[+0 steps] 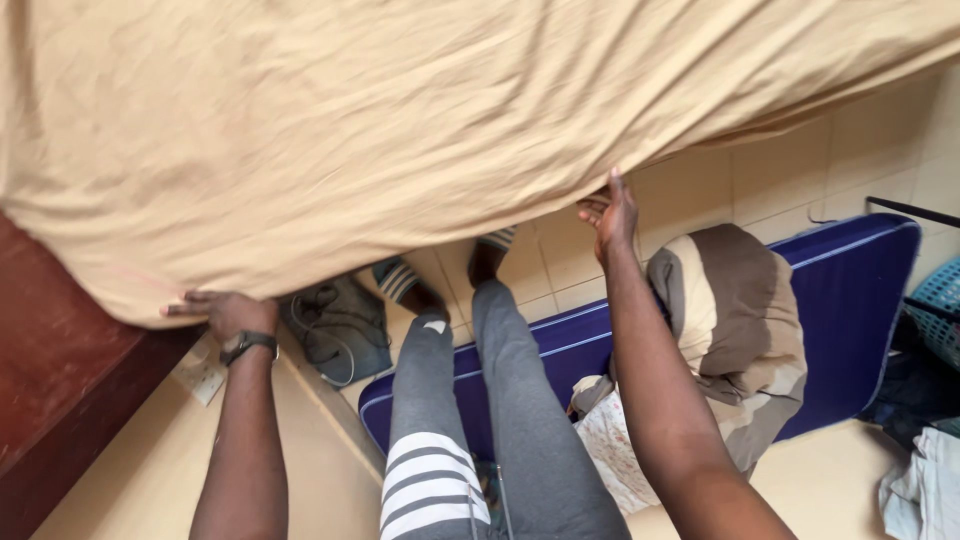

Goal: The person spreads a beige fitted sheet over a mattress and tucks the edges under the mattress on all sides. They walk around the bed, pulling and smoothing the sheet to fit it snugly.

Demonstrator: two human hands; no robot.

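Fingers (195,303) of my left hand (225,312) lie together, pressed flat against the lower edge of the tan sheet (400,130); whether they pinch the cloth I cannot tell, since the hem covers their tips. On that wrist sits a dark watch (246,343). My right hand (610,215) is raised higher, its fingers (597,207) curled up into the sheet's edge and clamped on the fabric there. The sheet spreads wide between both hands and fills the upper part of what I see, hanging over my legs in grey trousers (500,400) with white stripes at one knee.

Down on the tiled floor (760,170) lies a blue mattress (850,300), and a brown and cream striped blanket (735,320) is bunched on it just beside my right forearm. A grey bag (340,325) rests on the floor near my left hand, close to my striped slippers (398,280). A dark red wooden bed frame (60,370) runs along the left edge, under the sheet's corner. A teal basket (938,305) stands at the far right edge.
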